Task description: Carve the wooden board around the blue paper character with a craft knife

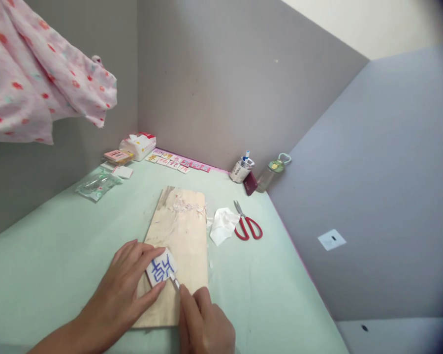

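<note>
A white square block (161, 268) with a blue written character lies on a wooden board (190, 246). My left hand (127, 285) grips it from the left, thumb at its lower edge and fingers along the top. My right hand (206, 319) is closed around a thin tool (174, 281), whose tip meets the block's lower right edge. Most of the tool's handle is hidden inside the hand. Pale shavings (187, 205) are scattered over the far part of the board.
Right of the board are a crumpled tissue (223, 225) and red-handled scissors (248, 226). Farther back stand a pen cup (241, 170), a bottle (270, 176) and a row of marked tiles (170, 162). A plastic packet (98, 185) and a tissue pack (140, 146) lie back left.
</note>
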{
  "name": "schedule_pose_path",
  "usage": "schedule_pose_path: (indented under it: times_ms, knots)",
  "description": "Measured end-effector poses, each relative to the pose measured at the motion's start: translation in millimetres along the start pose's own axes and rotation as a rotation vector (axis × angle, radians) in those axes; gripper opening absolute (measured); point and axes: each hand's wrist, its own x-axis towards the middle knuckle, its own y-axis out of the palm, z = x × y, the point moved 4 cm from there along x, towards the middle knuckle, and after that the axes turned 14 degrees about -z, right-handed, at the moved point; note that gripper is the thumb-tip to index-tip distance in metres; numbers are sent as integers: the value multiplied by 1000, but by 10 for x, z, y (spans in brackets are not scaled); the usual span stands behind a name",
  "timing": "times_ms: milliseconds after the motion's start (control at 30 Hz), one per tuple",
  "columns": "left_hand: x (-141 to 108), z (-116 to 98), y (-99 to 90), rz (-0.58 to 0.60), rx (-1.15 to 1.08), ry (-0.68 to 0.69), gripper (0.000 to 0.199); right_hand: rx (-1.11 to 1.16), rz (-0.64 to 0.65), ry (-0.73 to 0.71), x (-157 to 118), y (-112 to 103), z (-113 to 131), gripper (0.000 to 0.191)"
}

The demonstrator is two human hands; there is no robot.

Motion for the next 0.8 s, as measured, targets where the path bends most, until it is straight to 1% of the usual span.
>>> schedule_pose_path:
  times_ms: [100, 267, 367, 600, 800]
  knots:
    - [-8, 3, 10, 8, 3, -2, 40, -27, 1, -15, -10, -12, -2, 37]
    - [-23, 11, 26, 5, -4, 8, 41, -14, -6, -10, 69, -24, 15, 31]
    - [-14, 6, 19, 24, -4, 5, 41, -1, -29, -19, 99, -44, 10, 32]
    - [0, -15, 0, 29, -14, 1, 40, 37, -19, -11, 122, -56, -22, 36]
    - [-10, -9, 0, 33, -15, 3, 41, 40, -18, -7, 125, -57, -19, 34]
